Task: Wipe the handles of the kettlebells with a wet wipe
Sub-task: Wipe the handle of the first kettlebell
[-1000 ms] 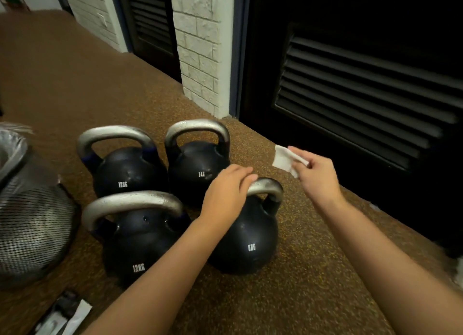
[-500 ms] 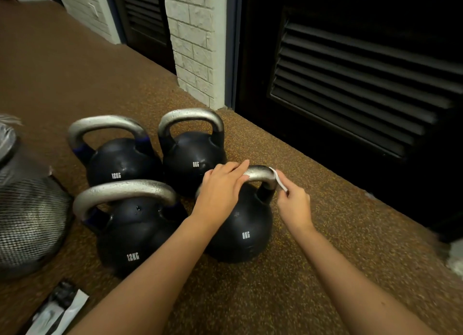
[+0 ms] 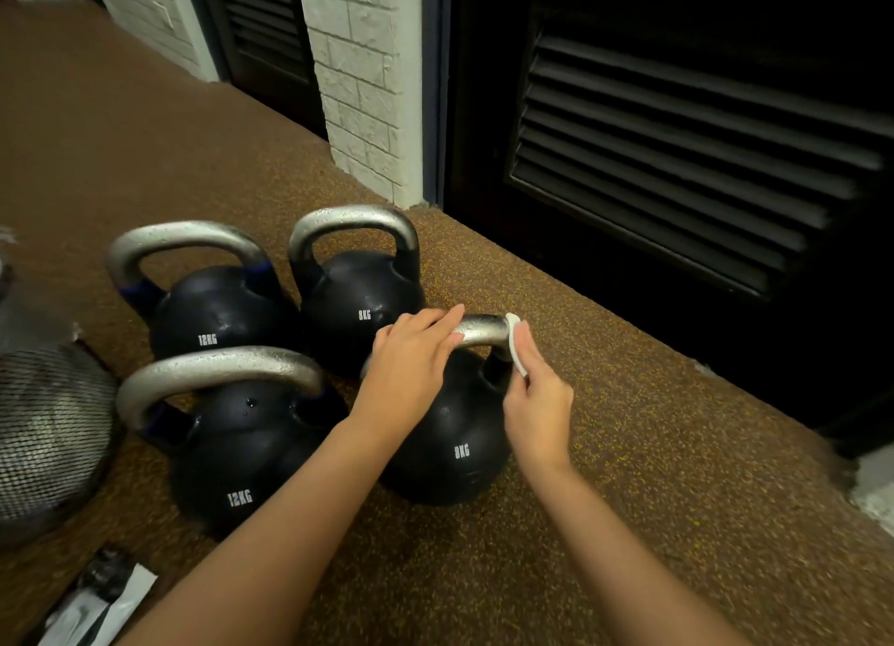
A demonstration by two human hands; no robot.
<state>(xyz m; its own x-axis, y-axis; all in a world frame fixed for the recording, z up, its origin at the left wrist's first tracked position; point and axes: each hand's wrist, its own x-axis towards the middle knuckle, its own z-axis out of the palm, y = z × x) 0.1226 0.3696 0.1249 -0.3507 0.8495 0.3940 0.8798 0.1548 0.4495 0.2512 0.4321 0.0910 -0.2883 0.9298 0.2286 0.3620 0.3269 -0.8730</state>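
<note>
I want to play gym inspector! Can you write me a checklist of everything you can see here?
Surface: brown speckled floor.
Job's things: four black kettlebells, two marked 12KG, two marked 8KG; near 8KG kettlebell is being wiped; white wipe lies against the right end of its handle.
Clutter: mesh bin at left; wipe packet at bottom left.
Hands: left hand rests on the handle, fingers straight; right hand presses the wipe on.
Cables: nothing seen.
Surroundings: white brick pillar, dark slatted doors.
</note>
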